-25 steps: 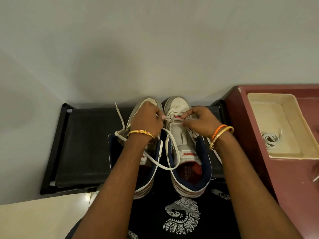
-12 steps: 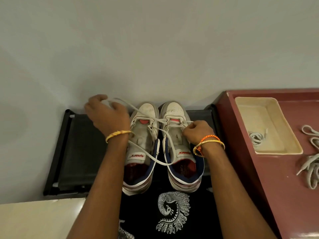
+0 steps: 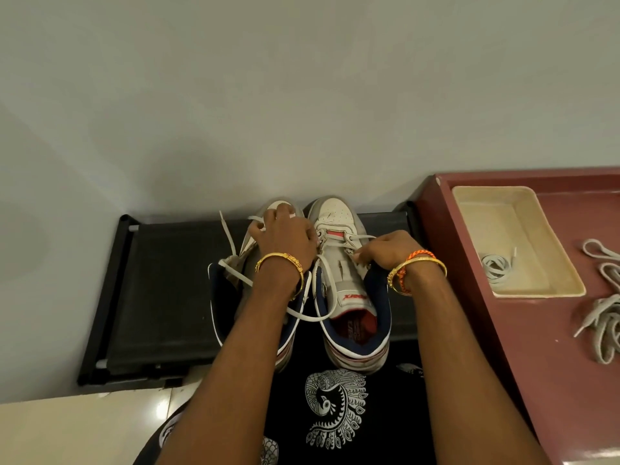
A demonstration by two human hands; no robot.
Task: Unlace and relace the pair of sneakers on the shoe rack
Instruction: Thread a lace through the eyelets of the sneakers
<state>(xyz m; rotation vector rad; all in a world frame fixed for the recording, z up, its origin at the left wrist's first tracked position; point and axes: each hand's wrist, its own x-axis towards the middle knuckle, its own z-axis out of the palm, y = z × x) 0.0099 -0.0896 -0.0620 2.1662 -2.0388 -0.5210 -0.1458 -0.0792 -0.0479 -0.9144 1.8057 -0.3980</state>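
Matt, perhaps leather sneakers [image 3: 339,223] with flat woven laces [image 3: 327,290] on matt black cloth rack [image 3: 161,297].

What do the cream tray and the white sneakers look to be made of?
The cream tray looks like moulded plastic: smooth matte walls and rounded corners, all one piece. The right sneaker seems to be leather or a synthetic look-alike, with a smooth, faintly shiny toe cap punched with small holes; which of the two I cannot tell. Its collar lining looks like navy fabric.
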